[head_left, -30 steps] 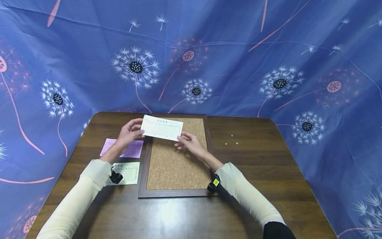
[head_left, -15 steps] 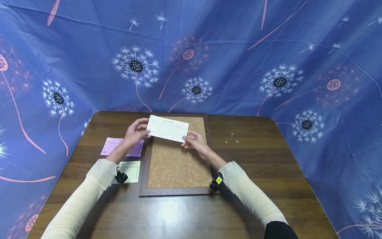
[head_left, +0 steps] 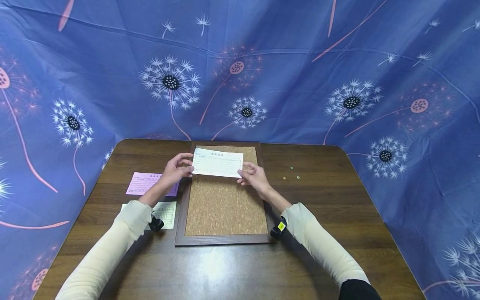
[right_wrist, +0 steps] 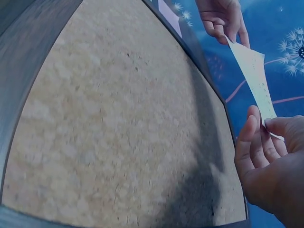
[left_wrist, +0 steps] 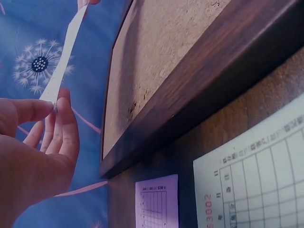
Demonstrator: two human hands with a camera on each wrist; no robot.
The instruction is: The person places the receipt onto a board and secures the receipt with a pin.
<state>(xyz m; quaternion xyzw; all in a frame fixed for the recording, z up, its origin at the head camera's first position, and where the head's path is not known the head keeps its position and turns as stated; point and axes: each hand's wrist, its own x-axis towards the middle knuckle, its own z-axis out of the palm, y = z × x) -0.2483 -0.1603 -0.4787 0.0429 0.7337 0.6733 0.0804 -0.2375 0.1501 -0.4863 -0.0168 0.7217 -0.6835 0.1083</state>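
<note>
A white printed slip [head_left: 218, 163] hangs over the far end of a framed cork board [head_left: 224, 208]. My left hand [head_left: 180, 168] pinches its left edge and my right hand [head_left: 252, 174] pinches its right edge. In the left wrist view the slip [left_wrist: 64, 57] is seen edge-on above my left hand [left_wrist: 35, 142], next to the board's dark wooden frame [left_wrist: 199, 95]. The right wrist view has the slip [right_wrist: 251, 76] stretched between both hands over the cork [right_wrist: 114, 133], with my right hand [right_wrist: 268, 156] low at the right.
A pink slip [head_left: 144, 184] and a pale green slip [head_left: 166, 213] lie on the brown table [head_left: 337, 208] left of the board. Three small pins [head_left: 291, 174] sit to the right. Blue dandelion-print cloth [head_left: 300, 75] walls the table on three sides.
Both hands have carried the white slip to the right, from over the board's left frame to over its far end, and it now lies more level.
</note>
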